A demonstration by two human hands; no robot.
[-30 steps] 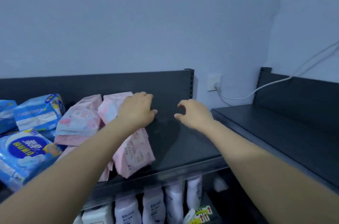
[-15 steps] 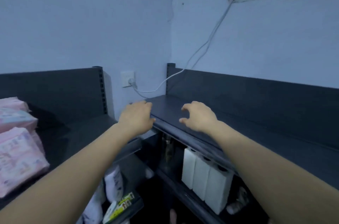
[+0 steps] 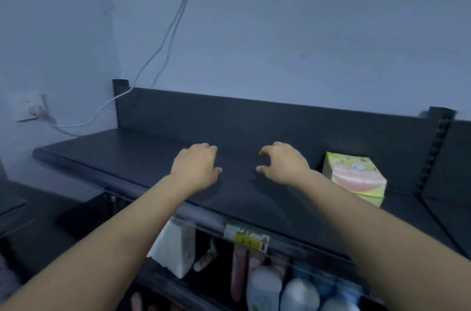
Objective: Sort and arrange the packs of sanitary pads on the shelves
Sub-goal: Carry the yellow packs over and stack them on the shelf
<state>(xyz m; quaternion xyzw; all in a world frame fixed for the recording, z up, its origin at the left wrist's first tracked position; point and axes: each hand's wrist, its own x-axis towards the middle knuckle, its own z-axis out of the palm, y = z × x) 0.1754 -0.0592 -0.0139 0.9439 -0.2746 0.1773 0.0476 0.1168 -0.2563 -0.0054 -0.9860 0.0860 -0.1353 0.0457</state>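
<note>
Both arms reach out over a dark top shelf (image 3: pixel 127 155) under a window. My left hand (image 3: pixel 196 168) hovers above the shelf with loosely curled fingers and holds nothing. My right hand (image 3: pixel 283 164) hovers a little to the right of it, fingers and thumb curved apart, also holding nothing. A yellow-green pack (image 3: pixel 354 178) with a pink picture stands upright on the shelf just right of my right hand, not touched. No pink or blue pad packs are in view.
The shelf's back panel (image 3: pixel 254 122) rises behind the hands. White cables (image 3: pixel 163 48) run from a wall socket (image 3: pixel 31 106) up to the window. Below the shelf stand a white pack (image 3: pixel 178 249) and several bottles (image 3: pixel 265 287). A lower dark shelf (image 3: pixel 38 211) lies at the left.
The view has swung right from the shelf with pink and blue packs to the neighbouring shelf. My left hand has left the pink pack; both hands hover with nothing in them.
</note>
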